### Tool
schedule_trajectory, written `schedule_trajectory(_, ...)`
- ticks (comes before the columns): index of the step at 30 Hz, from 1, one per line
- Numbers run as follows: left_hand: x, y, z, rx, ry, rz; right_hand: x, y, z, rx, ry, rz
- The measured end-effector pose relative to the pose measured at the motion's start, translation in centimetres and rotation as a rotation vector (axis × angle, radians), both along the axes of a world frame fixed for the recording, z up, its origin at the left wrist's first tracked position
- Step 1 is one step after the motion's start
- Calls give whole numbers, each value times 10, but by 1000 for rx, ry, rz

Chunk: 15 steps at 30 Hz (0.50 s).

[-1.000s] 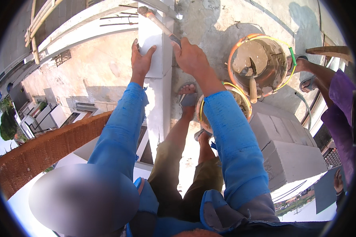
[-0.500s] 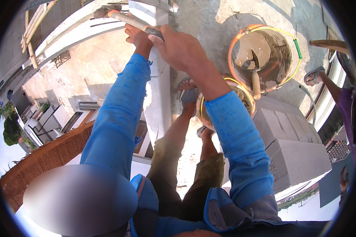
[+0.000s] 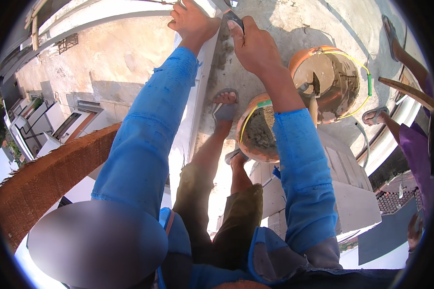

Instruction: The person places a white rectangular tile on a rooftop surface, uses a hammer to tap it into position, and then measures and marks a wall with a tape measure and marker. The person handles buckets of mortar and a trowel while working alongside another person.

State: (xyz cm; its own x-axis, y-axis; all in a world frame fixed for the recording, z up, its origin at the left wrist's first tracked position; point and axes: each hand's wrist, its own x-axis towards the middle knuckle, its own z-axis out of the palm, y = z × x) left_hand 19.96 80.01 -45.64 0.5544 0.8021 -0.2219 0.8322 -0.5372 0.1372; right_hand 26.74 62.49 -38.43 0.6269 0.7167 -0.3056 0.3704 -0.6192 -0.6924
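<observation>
Hammer point(image 3: 235, 20) now beside left hand point(image 3: 196, 24), earlier across it

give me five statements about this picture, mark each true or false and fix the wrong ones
1. The right hand grips a tool by its dark handle. True.
2. The left hand is inside the larger bucket. False: it is apart from the bucket, to the left of the right hand.
3. A trowel rests in the larger bucket. True.
4. The person's sleeves are red. False: they are blue.
5. The smaller bucket is nearer the person's body than the larger one. True.
</observation>
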Motion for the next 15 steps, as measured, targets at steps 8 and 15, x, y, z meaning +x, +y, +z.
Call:
schedule_trajectory(8, -4, -9, 11, -105, -181, 62, 5, -4, -10, 15, -70, 50)
schedule_trajectory(15, 2, -10, 17, -97, -128, 21, -5, -20, 1, -9, 44, -34)
